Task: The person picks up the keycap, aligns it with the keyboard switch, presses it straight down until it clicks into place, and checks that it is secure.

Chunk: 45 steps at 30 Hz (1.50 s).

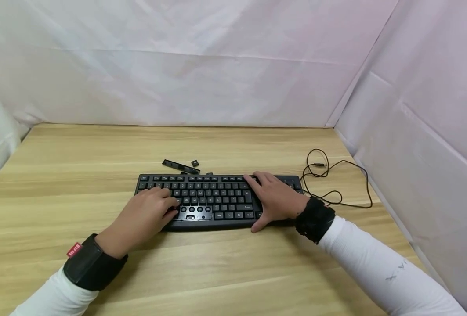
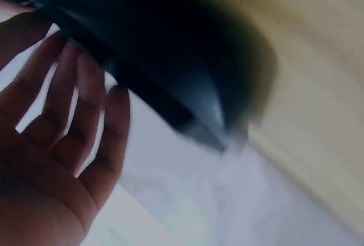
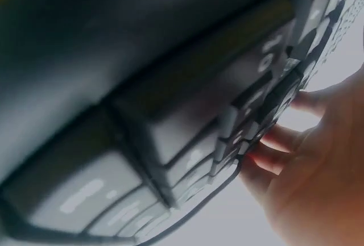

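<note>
A black keyboard (image 1: 201, 226) lies on the table with its front edge facing me. In its lower middle, part of the bottom rows lacks keycaps, showing round black posts on a shiny plate (image 1: 195, 213). My left hand (image 1: 144, 215) lies over the left end, its relaxed fingers touching the keys; whether a small key is under them is hidden. Across the right part my right hand (image 1: 274, 199) holds the keyboard, thumb at the front edge and fingers reaching the back edge. In the right wrist view, number-pad keys (image 3: 216, 92) loom close beside the fingers.
Behind the keyboard lie a long black bar-shaped keycap (image 1: 180, 166) and a small square keycap (image 1: 195, 163). Smaller black pieces peek out by the back edge. A black cable (image 1: 349, 205) loops at the right, with its plug (image 1: 319, 165). White cloth (image 1: 201, 87) hangs behind the wooden table.
</note>
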### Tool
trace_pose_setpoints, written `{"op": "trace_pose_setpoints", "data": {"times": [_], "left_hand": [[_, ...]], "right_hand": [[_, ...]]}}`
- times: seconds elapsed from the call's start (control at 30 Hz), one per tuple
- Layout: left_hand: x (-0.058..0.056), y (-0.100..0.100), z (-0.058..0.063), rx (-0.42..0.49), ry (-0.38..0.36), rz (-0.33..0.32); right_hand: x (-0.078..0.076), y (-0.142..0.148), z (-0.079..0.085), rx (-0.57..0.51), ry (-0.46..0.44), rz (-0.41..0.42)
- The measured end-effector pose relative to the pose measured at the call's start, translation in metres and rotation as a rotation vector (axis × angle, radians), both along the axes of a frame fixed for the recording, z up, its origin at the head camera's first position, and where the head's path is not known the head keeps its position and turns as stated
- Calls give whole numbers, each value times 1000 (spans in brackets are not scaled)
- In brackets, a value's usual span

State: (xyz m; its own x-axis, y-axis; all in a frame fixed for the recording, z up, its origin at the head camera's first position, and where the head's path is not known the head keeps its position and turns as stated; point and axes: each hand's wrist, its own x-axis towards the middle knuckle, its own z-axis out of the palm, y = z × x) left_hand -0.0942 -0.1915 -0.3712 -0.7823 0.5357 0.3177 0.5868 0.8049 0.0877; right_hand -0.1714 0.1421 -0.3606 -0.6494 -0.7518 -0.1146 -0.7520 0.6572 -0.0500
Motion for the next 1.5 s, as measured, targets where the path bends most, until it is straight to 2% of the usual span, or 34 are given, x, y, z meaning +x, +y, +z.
{"op": "trace_pose_setpoints", "data": {"times": [0.17, 0.3, 0.47, 0.67, 0.8, 0.97, 1.1, 1.37, 1.5], "left_hand": [[-8, -3, 14, 8, -97, -63], [-26, -1, 26, -13, -139, -84], [-54, 4, 36, -53, -128, -43], [-76, 18, 45, -112, -173, -14], [-94, 27, 48, -147, -224, 21], [-113, 32, 46, -200, -268, 74], [-122, 37, 44, -214, -256, 83], [-129, 42, 39, -212, -200, 98], [-131, 42, 37, -223, -206, 119]], "right_hand": [[0, -2, 0, 51, -17, -13], [2, -2, -1, 55, -33, -27], [2, -4, 0, 47, -34, -22], [3, -7, 1, 60, -29, -15], [3, -7, 3, 52, -27, -25], [2, -6, 4, 62, -38, -46], [2, -4, 3, 54, -47, -53], [2, -6, 4, 38, -27, -35], [3, -9, 5, 26, -35, -34]]}}
